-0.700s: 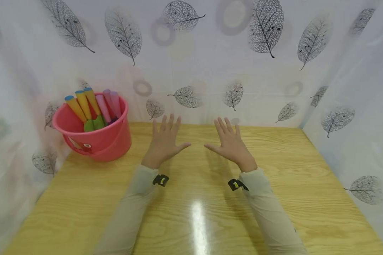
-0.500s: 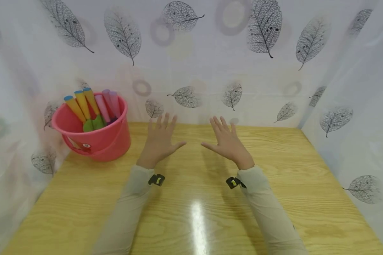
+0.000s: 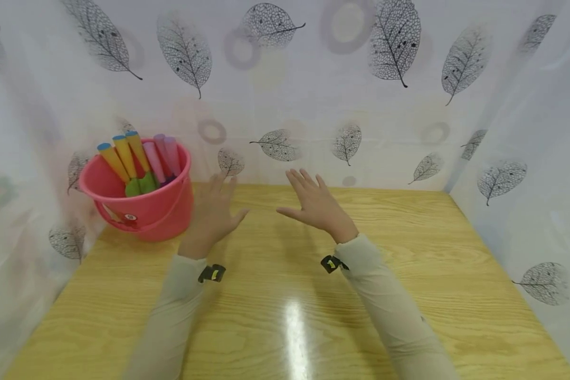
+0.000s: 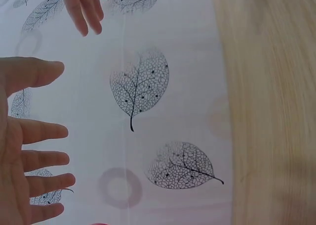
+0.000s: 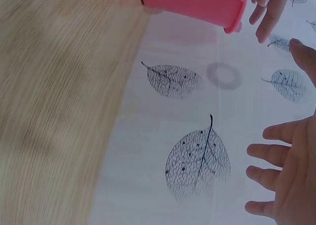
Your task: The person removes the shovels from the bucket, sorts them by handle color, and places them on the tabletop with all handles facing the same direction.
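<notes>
My left hand [image 3: 212,214] is raised over the table just right of a pink bucket [image 3: 168,221], fingers spread and holding nothing. To its right my right hand [image 3: 318,206] is also spread and bare, thumb pointing left. Inside the bucket stand several toy tools with handles up: yellow handles [image 3: 123,155] with blue ends and green lower parts, and pink handles [image 3: 160,153] with purple showing below. Their lower ends are hidden by the bucket wall. In the left wrist view the straight fingers [image 4: 47,158] show; in the right wrist view the bucket [image 5: 197,2] appears beyond the right hand [image 5: 291,170].
A wooden table [image 3: 408,295] spreads beneath both arms. White sheeting [image 3: 285,79] printed with dark leaves rises along the table's back and both sides. Each sleeve cuff carries a small black strap device, one on the left [image 3: 212,273] and one on the right [image 3: 333,263].
Both hands have moved left, the left one farther, so that it now comes close to the bucket. The bucket and its tools have stayed in place.
</notes>
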